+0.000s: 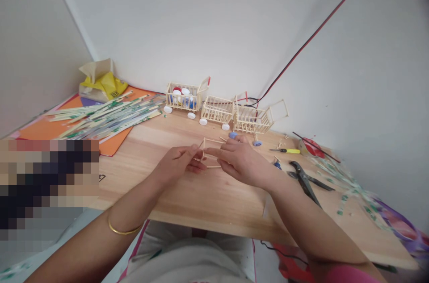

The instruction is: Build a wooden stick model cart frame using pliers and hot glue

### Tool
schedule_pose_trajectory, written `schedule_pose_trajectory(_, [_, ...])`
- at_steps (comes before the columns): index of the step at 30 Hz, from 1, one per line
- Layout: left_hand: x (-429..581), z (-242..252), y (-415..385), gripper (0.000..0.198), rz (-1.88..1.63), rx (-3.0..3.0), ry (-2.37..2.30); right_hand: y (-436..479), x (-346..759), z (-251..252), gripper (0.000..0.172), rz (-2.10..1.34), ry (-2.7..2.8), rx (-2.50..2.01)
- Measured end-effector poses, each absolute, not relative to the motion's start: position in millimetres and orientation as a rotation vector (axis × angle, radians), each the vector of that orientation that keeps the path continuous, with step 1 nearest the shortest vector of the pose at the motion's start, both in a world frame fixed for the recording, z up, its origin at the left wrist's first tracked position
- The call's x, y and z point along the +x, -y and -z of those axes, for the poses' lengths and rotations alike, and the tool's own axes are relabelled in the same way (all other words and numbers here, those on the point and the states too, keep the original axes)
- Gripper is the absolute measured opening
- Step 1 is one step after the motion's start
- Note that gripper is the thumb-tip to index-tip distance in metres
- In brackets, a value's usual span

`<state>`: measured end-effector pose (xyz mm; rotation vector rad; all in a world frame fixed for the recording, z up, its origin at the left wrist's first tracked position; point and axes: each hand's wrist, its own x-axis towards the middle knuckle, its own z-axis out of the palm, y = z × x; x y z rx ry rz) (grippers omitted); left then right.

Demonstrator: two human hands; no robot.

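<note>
Just above the middle of the wooden table, my left hand (182, 160) pinches the left end of a small frame of thin wooden sticks (213, 140). My right hand (239, 162) closes on the frame's right side, its index finger reaching to the corner at the left end. My right fingers partly cover the frame. Behind my hands stand three miniature stick carts: a left cart (170, 101) holding bottle caps, a middle cart (217, 109) on white cap wheels, and a right cart (251, 120) with blue cap wheels.
Wrapped sticks (110, 115) lie piled on an orange sheet (30, 130) at left, by a yellow tissue pack (105, 86). To the right are pliers (303, 180), a yellow-handled screwdriver (291, 151), a red-and-white bowl (311, 147) and empty wrappers (348, 185). A wall stands behind.
</note>
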<state>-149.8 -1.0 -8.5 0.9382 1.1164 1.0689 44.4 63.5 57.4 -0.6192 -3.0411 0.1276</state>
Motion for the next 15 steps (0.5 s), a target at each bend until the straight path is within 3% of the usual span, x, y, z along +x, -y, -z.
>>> schedule_pose_trajectory(10, [-166.9, -11.9, 0.9, 0.033, -1.42, 1.278, -1.466, -62.8, 45.1, -58.3, 0.039, -0.123, 3.053, -0.644])
schedule_pose_trajectory(15, [-165.2, -25.0, -8.9, 0.058, -1.164, 1.705, -1.38, -62.5, 44.9, -59.4, 0.037, -0.079, 3.048, -0.64])
